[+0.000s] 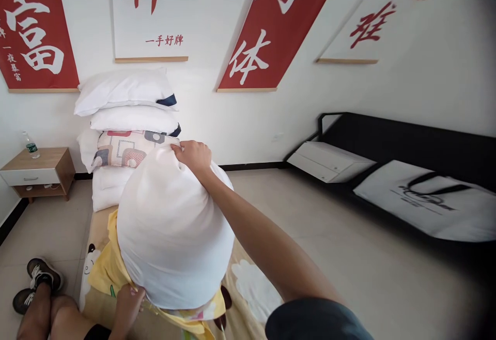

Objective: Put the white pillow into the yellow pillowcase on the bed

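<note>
A big, plump white pillow (pixel 170 236) stands bulging on the bed in front of me. Around its lower end lies a yellow patterned cloth (pixel 103 270), like a pillowcase. My right hand (pixel 196 156) is closed on the top of the pillow, pinching its white fabric. Low on the left side, my left hand (pixel 129 304) is closed at the edge of the yellow cloth, against the pillow; its fingers are partly hidden. The pillow covers the middle of the tan patterned bed sheet (pixel 95 226).
Behind the pillow rises a stack of white pillows (pixel 124 92) with a patterned pillow (pixel 124 149) among them. A nightstand (pixel 58 164) bearing a bottle (pixel 31 146) stands left. At right, a black sofa (pixel 387 133) holds a white bag (pixel 430 200). Crossed legs (pixel 64 314) extend at lower left.
</note>
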### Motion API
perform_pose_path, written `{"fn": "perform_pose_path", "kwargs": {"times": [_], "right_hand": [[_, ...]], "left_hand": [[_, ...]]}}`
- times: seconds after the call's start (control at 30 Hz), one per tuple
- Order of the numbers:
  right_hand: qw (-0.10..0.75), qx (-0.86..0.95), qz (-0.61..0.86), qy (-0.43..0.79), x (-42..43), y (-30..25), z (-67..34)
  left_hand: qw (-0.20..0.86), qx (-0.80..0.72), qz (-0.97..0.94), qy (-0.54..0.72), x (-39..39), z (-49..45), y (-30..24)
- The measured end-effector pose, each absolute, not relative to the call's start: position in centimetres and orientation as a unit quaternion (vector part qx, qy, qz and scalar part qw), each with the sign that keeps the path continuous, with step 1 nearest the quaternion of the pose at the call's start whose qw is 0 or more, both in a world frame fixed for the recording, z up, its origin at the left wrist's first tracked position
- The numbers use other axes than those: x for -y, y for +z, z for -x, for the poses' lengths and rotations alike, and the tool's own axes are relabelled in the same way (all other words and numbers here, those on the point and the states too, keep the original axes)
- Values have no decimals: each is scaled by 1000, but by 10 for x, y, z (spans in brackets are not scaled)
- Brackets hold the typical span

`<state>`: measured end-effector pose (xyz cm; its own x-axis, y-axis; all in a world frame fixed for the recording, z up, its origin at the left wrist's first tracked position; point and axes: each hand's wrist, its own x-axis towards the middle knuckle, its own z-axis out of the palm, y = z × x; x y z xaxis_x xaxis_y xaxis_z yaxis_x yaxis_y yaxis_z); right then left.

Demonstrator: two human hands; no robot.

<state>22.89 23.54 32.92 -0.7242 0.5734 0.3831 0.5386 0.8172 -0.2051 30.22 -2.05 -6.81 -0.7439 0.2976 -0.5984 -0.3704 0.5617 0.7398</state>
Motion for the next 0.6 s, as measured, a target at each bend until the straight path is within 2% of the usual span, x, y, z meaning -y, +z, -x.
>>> {"fn": "perform_pose_path", "kwargs": {"times": [0.2,0.43,0.5,0.6], "right_hand": [[228,930,288,23,-229,330,-226],[224,928,298,4,-226,338,-224],[226,926,302,-3,-227,341,-225],[238,918,317,-23,-245,346,-230]], "left_hand": [[371,-803,61,462,10,-292,-62],[479,-732,32,484,-6,-316,-40],[456,-728,6,512,-5,-321,-24],[359,-759,-19,543,4,-310,9]]}}
